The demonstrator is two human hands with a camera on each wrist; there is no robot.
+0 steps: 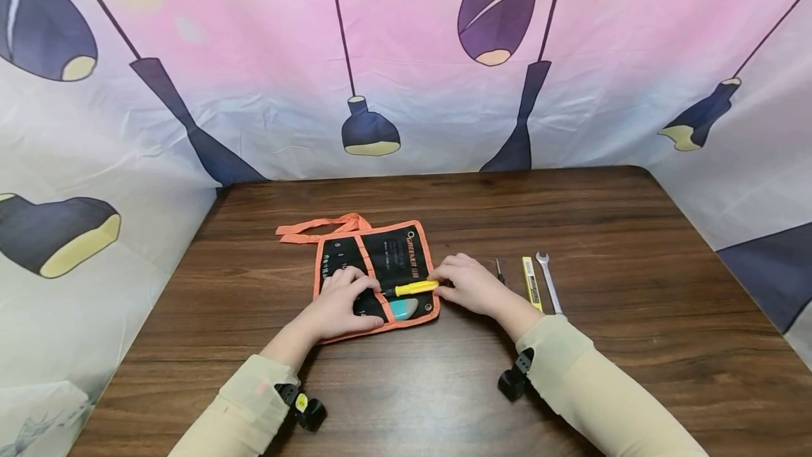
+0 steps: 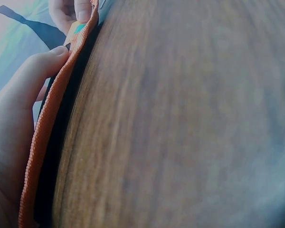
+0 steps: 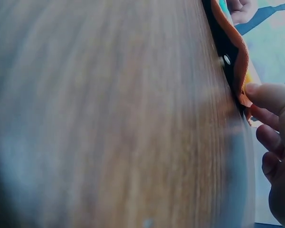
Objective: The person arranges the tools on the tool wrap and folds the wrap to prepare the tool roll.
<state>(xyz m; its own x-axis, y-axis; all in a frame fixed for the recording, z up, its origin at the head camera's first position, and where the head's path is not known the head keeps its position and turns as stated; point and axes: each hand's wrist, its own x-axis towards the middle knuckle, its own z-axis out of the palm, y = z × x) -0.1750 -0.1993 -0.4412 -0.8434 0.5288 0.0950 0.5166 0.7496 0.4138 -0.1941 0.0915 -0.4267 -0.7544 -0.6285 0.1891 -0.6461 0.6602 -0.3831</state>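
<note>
A black tool pouch [image 1: 393,252] with orange edging lies unfolded on the table. My left hand [image 1: 342,302] rests on its left part, thumb and index finger spread apart at the orange pocket band. My right hand [image 1: 472,284] pinches the end of a yellow-handled screwdriver [image 1: 415,288] at the pouch's right edge. The screwdriver lies across the pouch, its dark front end at the pocket opening; its tip is hidden. Just below it, a teal and grey rounded handle [image 1: 404,309] sticks out of a pocket. In the left wrist view, the left thumb [image 2: 52,54] touches the pouch.
To the right of my right hand lie a thin dark tool [image 1: 500,272], a narrow yellow labelled piece [image 1: 531,281] and an open-end wrench [image 1: 549,281]. Orange ties [image 1: 323,228] trail from the pouch's upper left. A patterned cloth [image 1: 412,55] hangs behind the wooden table [image 1: 406,400].
</note>
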